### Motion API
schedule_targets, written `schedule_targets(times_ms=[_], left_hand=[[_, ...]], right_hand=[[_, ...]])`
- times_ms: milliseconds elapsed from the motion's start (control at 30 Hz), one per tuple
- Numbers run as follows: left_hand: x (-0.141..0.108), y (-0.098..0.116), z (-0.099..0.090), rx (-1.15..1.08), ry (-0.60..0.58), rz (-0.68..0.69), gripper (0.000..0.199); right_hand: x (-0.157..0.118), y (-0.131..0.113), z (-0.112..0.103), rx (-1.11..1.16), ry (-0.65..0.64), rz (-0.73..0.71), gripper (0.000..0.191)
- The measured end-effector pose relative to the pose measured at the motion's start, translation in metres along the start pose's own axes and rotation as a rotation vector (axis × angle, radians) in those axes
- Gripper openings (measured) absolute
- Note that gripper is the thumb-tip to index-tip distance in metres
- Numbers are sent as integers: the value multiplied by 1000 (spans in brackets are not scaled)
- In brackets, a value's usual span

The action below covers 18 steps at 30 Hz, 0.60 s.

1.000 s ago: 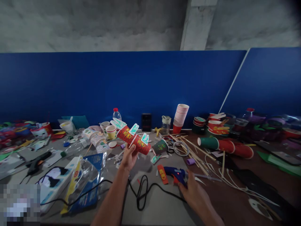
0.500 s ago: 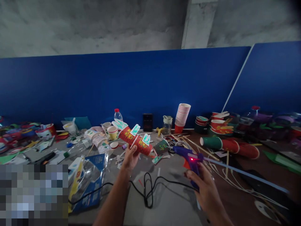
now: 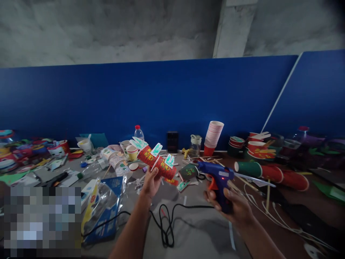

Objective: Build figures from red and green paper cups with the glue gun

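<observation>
Fingers of my left hand (image 3: 151, 180) wrap round two red paper cups (image 3: 157, 160) joined end to end, with yellow lettering and white pieces coloured green standing up along the top. A blue hot glue gun (image 3: 219, 176) is in my right hand (image 3: 233, 203). Its orange trigger is by my fingers, a red light glows on its side, and a clear glue stick (image 3: 256, 178) sticks out at the back. The nozzle points left, towards the joined cups but apart from them. Between the two lies a dark green paper cup (image 3: 188, 172) on the table.
The gun's black cable (image 3: 168, 230) loops over the grey table (image 3: 199, 237). At left lies a blue and yellow package (image 3: 107, 212). A tall stack of paper cups (image 3: 214, 136) and a glass jar (image 3: 195, 144) stand at the back. Joined green and red cups (image 3: 272, 172) lie at right.
The glue gun has tilted more upright and its glue stick points less towards me. The view has shifted slightly left. My left hand still holds the joined cups.
</observation>
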<state>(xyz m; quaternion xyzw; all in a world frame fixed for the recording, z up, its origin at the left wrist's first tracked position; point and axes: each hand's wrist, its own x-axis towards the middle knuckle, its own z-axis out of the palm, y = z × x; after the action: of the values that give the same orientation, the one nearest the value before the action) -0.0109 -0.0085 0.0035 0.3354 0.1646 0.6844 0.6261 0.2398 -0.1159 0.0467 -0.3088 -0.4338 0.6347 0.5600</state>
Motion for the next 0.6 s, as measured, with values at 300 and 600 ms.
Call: schedule_targets(times_ms=[300,600], left_hand=[[2,4,-1,15,10,13,56],[5,3,-12,38,101,-4,53]], right_hand=[[43,14,9,-121,-147,35,31],[58,41,-7,-148,-101,-21,40]])
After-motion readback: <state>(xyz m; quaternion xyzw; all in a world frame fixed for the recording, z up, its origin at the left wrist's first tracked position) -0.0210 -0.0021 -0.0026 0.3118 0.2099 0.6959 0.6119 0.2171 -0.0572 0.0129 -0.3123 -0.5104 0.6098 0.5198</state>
